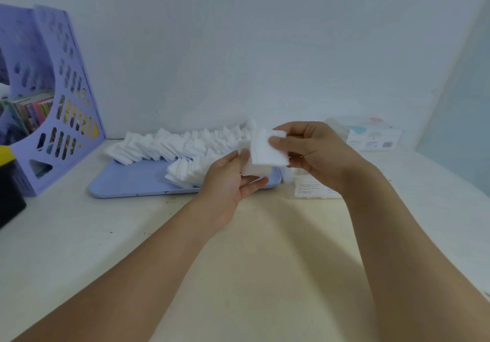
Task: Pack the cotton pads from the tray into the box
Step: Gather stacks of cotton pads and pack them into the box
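Fingers [278, 144] of the right hand [315, 156] curl round a small stack of white cotton pads [265, 153], the thumb pressed flat on the top pad and the other fingers folded behind the stack's right edge. Below and to the left, the left hand [228, 182] holds the same stack from underneath, its thumb against the left edge and its fingers cupped under the bottom pads. Both hands hold the stack in the air, above the right end of the tray [127, 185].

That tray is pale blue and lies flat on the table [265, 248]. Loose pads [169, 146] lie in a long untidy heap along its far side, and a smaller heap [185, 173] sits nearer the front, just left of the left hand. The front left part of the tray is bare.

Right of the tray, partly hidden behind the right wrist, a clear box [313, 189] with a printed label rests on the table; whether it holds pads cannot be told. Farther back on the right, against the wall, stands a white packet [373, 136] with pastel shapes. At the far left stands a lilac file rack [61, 108] with colourful books in it, and a black object [10, 193] sits at the left edge.
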A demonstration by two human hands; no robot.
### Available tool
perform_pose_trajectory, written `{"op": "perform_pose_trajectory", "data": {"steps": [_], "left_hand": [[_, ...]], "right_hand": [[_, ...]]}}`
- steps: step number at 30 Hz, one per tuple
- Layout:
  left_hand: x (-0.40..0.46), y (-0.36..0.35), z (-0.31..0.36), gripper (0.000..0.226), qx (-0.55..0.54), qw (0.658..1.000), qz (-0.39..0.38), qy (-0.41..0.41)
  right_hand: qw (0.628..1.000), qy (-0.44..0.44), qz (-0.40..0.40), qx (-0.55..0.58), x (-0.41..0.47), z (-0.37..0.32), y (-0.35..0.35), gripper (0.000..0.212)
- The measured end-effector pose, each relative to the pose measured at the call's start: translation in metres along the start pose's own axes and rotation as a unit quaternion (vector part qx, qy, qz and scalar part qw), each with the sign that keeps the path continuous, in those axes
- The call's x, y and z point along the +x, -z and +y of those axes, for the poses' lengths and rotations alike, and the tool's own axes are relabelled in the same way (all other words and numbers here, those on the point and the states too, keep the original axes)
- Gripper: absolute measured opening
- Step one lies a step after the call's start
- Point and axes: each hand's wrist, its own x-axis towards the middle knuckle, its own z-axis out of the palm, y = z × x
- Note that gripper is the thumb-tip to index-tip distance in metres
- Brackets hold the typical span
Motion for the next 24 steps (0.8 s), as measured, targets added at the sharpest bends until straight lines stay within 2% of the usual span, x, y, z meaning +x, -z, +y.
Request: {"op": "perform_pose_trajectory", "data": {"steps": [2, 5, 9, 12, 16, 19, 22, 24], "left_hand": [[-0.003, -0.003, 0.0, 0.027, 0.006, 1.0, -0.026, -0.007], [-0.006, -0.006, 0.0, 0.029, 0.005, 0.999, -0.035, -0.01], [-0.006, -0.008, 0.001, 0.033, -0.012, 1.0, -0.022, -0.013], [-0.005, -0.008, -0.001, 0.024, 0.018, 0.999, -0.028, -0.024], [-0.003, -0.007, -0.003, 0.028, -0.016, 0.998, -0.044, -0.03], [-0.009, -0.012, 0.001, 0.031, -0.05, 0.995, -0.088, -0.016], [-0.012, -0.012, 0.0, 0.035, 0.067, 0.989, -0.13, -0.009], [-0.01, -0.01, 0.001, 0.03, 0.129, 0.985, -0.117, -0.016]], "right_hand": [[0.997, 0.013, 0.025, -0.074, 0.003, 0.004, -0.008, 0.015], [0.991, 0.05, 0.059, -0.112, 0.005, 0.007, -0.014, 0.014], [0.989, 0.07, 0.041, -0.126, 0.007, 0.011, -0.014, 0.014], [0.989, 0.066, 0.032, -0.132, 0.005, 0.011, -0.014, 0.016], [0.981, 0.055, 0.11, -0.147, 0.006, 0.004, -0.027, 0.039], [0.993, -0.01, 0.094, -0.071, 0.006, 0.005, -0.051, 0.057], [0.995, -0.019, 0.052, -0.08, 0.002, 0.01, -0.066, 0.06], [0.993, -0.006, 0.051, -0.102, 0.0, 0.005, -0.059, 0.053]]}}
